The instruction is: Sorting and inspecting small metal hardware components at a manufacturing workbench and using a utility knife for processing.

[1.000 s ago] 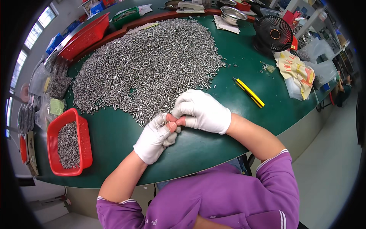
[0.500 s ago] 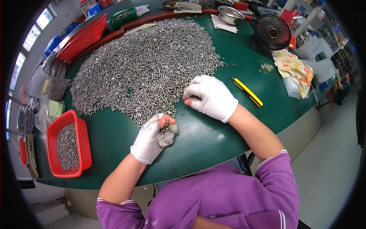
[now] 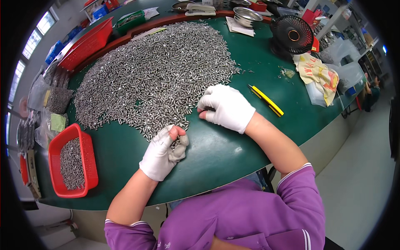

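A broad heap of small, shiny, cylindrical metal parts (image 3: 158,75), like short pins or screws, covers much of the green table (image 3: 216,154). My left hand (image 3: 164,152), in a white glove with bare tips at thumb and forefinger, is curled round several of these parts just off the heap's near edge. Some metal shows between its fingers. At the heap's right edge, my right hand (image 3: 227,107), gloved the same way, has its fingers bent inward and thumb tip close to them. What those fingers pinch, if anything, is hidden.
A red basket (image 3: 89,162) holding more metal parts stands at the left. Right of the heap lies a yellow utility knife (image 3: 266,100), with a black fan (image 3: 292,35) behind it. A yellow cloth (image 3: 318,75) and plastic bags lie at the right. Another red basket (image 3: 89,43) stands far left.
My left fingers have closed further over the metal parts, so less metal shows. My right fingers have curled in more at the heap's edge. The whole view has shifted slightly.
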The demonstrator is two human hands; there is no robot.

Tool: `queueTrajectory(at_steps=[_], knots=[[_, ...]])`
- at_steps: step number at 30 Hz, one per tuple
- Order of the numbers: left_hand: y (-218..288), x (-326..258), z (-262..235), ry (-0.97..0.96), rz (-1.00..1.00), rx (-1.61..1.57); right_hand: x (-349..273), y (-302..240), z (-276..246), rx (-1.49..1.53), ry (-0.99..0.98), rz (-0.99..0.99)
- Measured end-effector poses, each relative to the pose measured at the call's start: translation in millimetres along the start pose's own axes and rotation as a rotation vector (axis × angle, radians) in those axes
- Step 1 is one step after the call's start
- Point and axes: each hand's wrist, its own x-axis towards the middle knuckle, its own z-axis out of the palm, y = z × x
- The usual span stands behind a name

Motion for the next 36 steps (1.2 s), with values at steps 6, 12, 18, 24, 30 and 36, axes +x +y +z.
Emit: queueTrajectory(at_steps=[6, 12, 18, 24, 30, 36], knots=[[2.3, 0.6, -4.9, -0.068, -0.024, -0.039, 3.9, 4.8, 14.2, -0.181, 0.043, -0.052], [1.2, -0.5, -5.3, -0.038, -0.026, -0.014, -3.0, 17.8, -6.4, -0.197, 0.042, 0.055], [1.5, 0.2, -4.1, -0.022, -0.043, -0.019, 5.1, 5.8, 14.9, -0.185, 0.132, -0.065], [2.4, -0.8, -3.5, -0.049, -0.019, -0.008, 2.4, -1.0, 13.8, -0.174, 0.025, -0.036], [-0.8, 3.7, -6.6, -0.138, -0.043, -0.046, -2.1, -18.5, 12.8, 0.198, 0.107, -0.336], [0.1, 0.5, -1.5, -0.092, -0.049, 0.044, -1.1, -18.4, 20.5, 0.296, 0.108, -0.394]])
